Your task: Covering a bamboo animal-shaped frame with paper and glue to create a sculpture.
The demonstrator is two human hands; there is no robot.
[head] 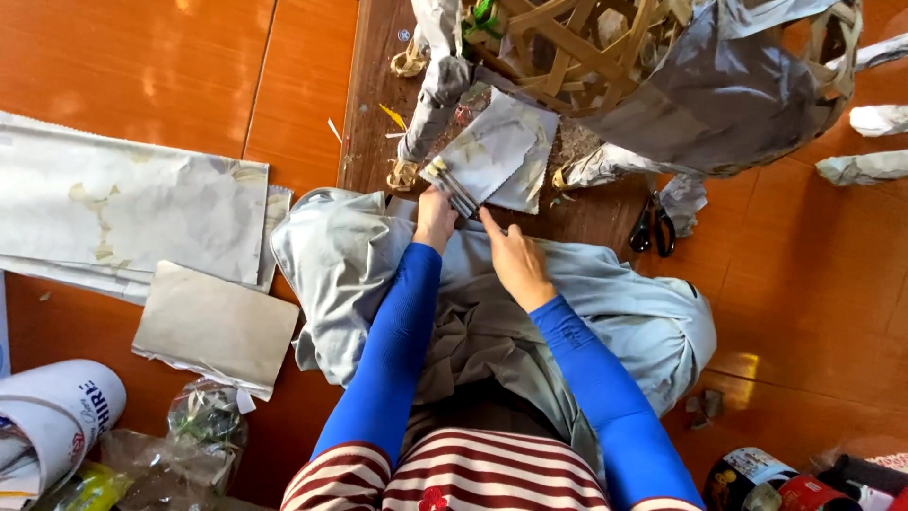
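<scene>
A rolled white printed sheet with blue and red lettering (52, 412) lay at the lower left, beside a crumpled clear plastic bag (203, 416). At the lower right stood a dark round can with a white label (747, 473), touching a red can (809, 494).

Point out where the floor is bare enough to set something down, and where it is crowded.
Bare floor lies top left above the flat paper sheets, and right of the scissors towards the paper rolls. It is crowded around both hands, left hand and right hand, at the folded paper under the bamboo frame.
</scene>
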